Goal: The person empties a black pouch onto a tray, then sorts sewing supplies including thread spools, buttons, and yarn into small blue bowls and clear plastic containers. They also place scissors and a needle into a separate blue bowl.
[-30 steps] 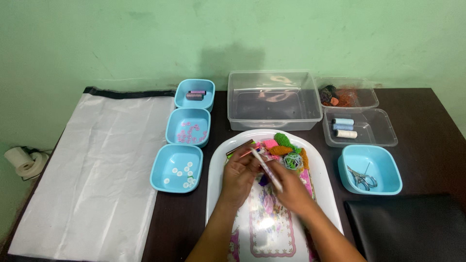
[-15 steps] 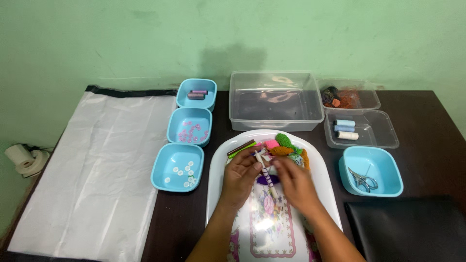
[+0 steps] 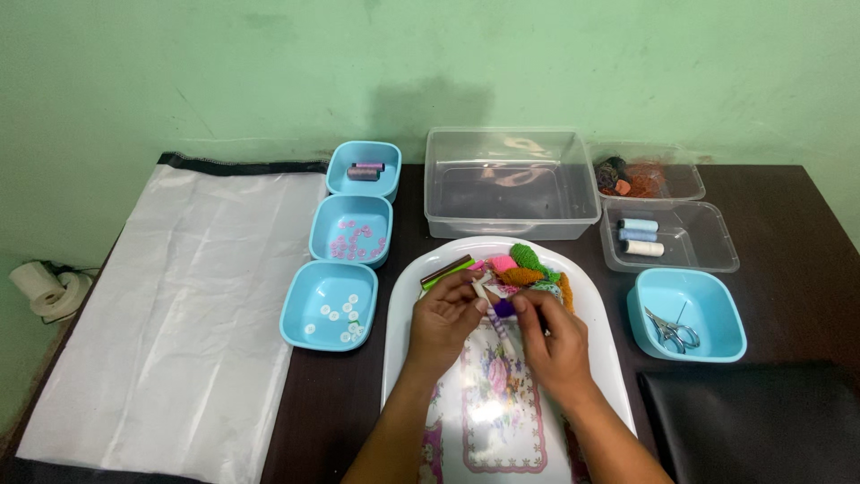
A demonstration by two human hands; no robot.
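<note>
Both of my hands meet over a white oval tray (image 3: 475, 246) with a flower print in its middle. My left hand (image 3: 445, 321) pinches a thin white stick (image 3: 488, 291) that lies slanted between the hands. My right hand (image 3: 557, 342) closes its fingertips on a small purple piece (image 3: 503, 307) pressed against the stick. Just beyond the fingers, at the tray's far end, lie pink (image 3: 502, 263), green (image 3: 526, 255) and orange (image 3: 524, 277) yarn balls and a green and brown stick bundle (image 3: 446, 272).
Three blue bowls stand in a row at left: thread spools (image 3: 363, 168), pink beads (image 3: 351, 231), white buttons (image 3: 329, 306). Behind the tray is a large clear box (image 3: 511, 184). At right are clear tubs with yarn (image 3: 647, 179) and spools (image 3: 667, 235), and a blue bowl with scissors (image 3: 685, 314). White sheet (image 3: 179, 305) at far left.
The white stick, held up slanted in my right hand a second ago, has come down between both hands. The hands have closed together around the purple piece.
</note>
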